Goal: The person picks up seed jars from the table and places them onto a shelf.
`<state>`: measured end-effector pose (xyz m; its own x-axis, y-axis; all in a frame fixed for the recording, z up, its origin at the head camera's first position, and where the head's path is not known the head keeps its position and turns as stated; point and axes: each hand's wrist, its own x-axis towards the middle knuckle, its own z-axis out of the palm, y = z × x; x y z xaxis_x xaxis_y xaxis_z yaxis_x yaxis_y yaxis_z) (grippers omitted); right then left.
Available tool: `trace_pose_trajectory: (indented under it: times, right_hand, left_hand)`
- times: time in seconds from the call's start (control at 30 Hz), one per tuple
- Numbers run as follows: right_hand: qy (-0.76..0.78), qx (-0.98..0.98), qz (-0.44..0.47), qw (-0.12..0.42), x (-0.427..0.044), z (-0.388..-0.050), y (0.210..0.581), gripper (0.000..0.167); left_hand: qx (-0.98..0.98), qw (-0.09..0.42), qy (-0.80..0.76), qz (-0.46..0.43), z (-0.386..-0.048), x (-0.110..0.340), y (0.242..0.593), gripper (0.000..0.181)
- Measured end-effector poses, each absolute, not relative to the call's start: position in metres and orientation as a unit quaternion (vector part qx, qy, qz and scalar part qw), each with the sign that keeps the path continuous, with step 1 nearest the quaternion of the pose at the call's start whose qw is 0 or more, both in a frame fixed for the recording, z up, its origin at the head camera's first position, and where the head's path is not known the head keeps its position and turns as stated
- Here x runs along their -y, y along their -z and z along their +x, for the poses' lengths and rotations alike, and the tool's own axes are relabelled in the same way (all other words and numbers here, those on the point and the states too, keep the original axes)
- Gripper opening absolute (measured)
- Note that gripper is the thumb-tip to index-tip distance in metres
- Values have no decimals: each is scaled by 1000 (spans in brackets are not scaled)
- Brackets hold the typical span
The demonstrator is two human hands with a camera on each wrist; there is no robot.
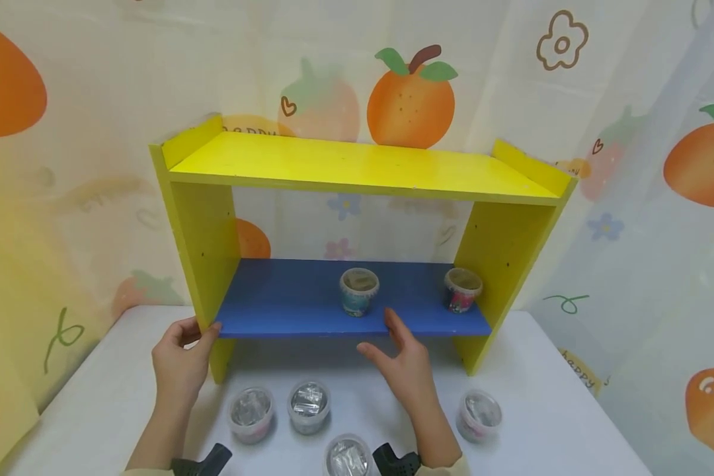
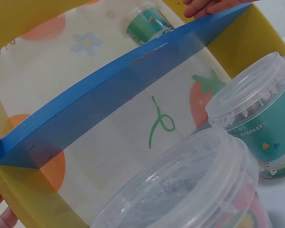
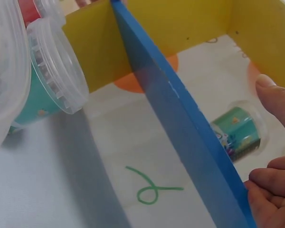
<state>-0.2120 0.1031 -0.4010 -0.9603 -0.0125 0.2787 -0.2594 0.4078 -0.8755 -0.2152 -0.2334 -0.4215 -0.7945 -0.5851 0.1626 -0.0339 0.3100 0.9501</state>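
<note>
A small shelf unit (image 1: 357,188) with a yellow top and sides has a blue middle board (image 1: 297,297). My left hand (image 1: 181,357) grips its left side panel, thumb at the blue board's front corner and fingers around the outside. On the board stand a teal plastic tub (image 1: 357,301) near the middle and a pink-and-dark tub (image 1: 461,294) by the right panel. My right hand (image 1: 407,370) is at the board's front edge, just right of the teal tub, holding nothing. Its thumb stands apart from the other fingers, and the fingertips appear against the edge in the right wrist view.
In front of the unit, several lidded clear-topped tubs stand on the white table (image 1: 125,370): one at left (image 1: 251,414), one beside it (image 1: 309,406), one nearest me (image 1: 348,457) and one at right (image 1: 479,415). A fruit-print curtain (image 1: 309,53) hangs behind.
</note>
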Motion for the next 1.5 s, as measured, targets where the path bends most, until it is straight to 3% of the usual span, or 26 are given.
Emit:
trace_pose_trajectory:
  times: [1.13,1.27,1.5]
  right_hand:
    - [-439,888,125,44,-115,-199,392,82]
    - [-422,893,154,7,-119,-193,386,79]
    - [-402,860,268,-164,-126,-187,383,70]
  left_hand:
    - [769,240,555,205,-216,234,420,44]
    - [772,246,550,203,-216,234,420,44]
    - [772,242,550,205,-215,233,419,44]
